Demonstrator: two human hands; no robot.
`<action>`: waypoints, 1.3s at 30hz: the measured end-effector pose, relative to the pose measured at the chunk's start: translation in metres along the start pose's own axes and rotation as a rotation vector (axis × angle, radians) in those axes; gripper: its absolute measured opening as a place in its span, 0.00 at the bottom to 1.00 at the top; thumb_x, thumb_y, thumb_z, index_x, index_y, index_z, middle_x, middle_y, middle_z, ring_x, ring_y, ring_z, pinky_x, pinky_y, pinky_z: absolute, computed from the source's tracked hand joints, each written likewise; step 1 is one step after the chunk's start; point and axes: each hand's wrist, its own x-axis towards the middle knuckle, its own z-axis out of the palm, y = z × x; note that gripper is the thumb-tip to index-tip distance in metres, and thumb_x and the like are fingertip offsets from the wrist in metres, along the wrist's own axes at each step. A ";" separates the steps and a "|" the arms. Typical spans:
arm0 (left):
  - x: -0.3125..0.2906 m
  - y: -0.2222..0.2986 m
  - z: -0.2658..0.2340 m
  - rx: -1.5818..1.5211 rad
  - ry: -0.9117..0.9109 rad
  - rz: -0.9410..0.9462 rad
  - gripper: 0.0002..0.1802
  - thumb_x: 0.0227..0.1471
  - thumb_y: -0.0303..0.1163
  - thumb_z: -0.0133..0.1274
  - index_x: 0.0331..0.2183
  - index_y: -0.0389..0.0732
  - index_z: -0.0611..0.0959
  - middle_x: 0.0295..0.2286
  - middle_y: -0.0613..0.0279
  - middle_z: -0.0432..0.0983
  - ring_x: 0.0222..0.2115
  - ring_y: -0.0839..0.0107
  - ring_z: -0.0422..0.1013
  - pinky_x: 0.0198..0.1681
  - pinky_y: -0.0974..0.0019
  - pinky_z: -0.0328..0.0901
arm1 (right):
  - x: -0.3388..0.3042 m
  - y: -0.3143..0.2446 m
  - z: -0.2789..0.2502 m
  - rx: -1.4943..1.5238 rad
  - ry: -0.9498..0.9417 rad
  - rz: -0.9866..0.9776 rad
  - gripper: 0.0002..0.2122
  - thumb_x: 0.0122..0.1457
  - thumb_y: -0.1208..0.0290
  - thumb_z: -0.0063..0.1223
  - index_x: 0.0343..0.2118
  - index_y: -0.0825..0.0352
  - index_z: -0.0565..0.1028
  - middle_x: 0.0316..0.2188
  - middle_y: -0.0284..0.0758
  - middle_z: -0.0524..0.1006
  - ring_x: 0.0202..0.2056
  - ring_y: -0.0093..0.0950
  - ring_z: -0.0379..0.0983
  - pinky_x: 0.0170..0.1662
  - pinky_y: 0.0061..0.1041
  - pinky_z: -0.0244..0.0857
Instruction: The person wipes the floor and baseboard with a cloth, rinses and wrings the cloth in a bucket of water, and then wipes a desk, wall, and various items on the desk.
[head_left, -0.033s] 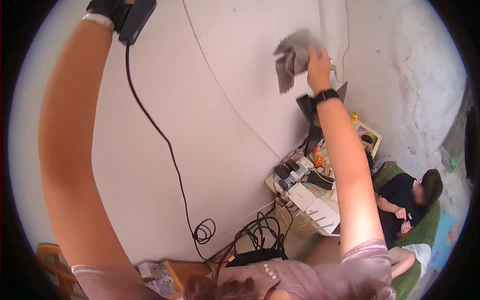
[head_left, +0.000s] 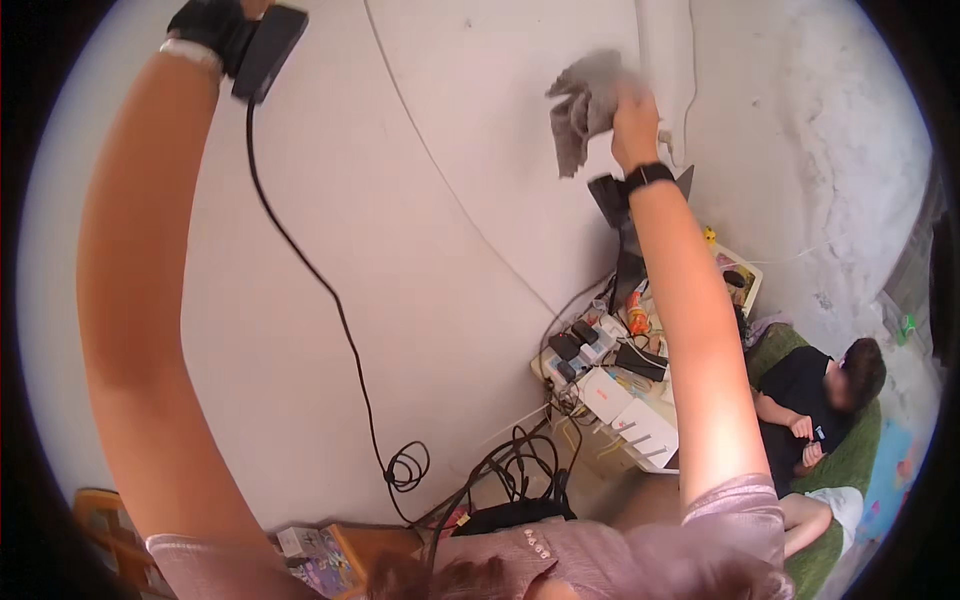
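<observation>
At the upper right, my right hand (head_left: 635, 127) grips a crumpled grey cloth (head_left: 578, 125) raised in front of the white wall. The cloth is slightly blurred, and I cannot tell whether it touches the wall. A black band circles my right wrist. My left hand (head_left: 212, 24), at the top left, has a black covering and a white band at the wrist. Its fingers are cut off by the top edge or hidden. Against that hand sits a black box-shaped device (head_left: 270, 55); whether it is held or strapped on is unclear. From it hangs a long black cable (head_left: 338, 300).
Right of centre, a cluttered table (head_left: 660, 455) holds a white router (head_left: 640, 425), plugs and cables. Coiled black cables (head_left: 520, 460) lie below it. Another person (head_left: 815, 400) sits on a green seat at the right. A thin cable (head_left: 440, 160) runs along the wall.
My right hand and the cloth have shifted slightly upward. My left hand and the black device have dropped a little.
</observation>
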 end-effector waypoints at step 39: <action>-0.618 0.123 -0.060 0.241 0.653 -1.197 0.16 0.61 0.37 0.46 0.36 0.34 0.81 0.35 0.62 0.78 0.39 0.73 0.71 0.46 0.69 0.63 | -0.241 -0.006 -0.069 0.509 -0.327 0.860 0.25 0.64 0.53 0.41 0.55 0.68 0.67 0.53 0.40 0.71 0.52 0.38 0.69 0.56 0.41 0.62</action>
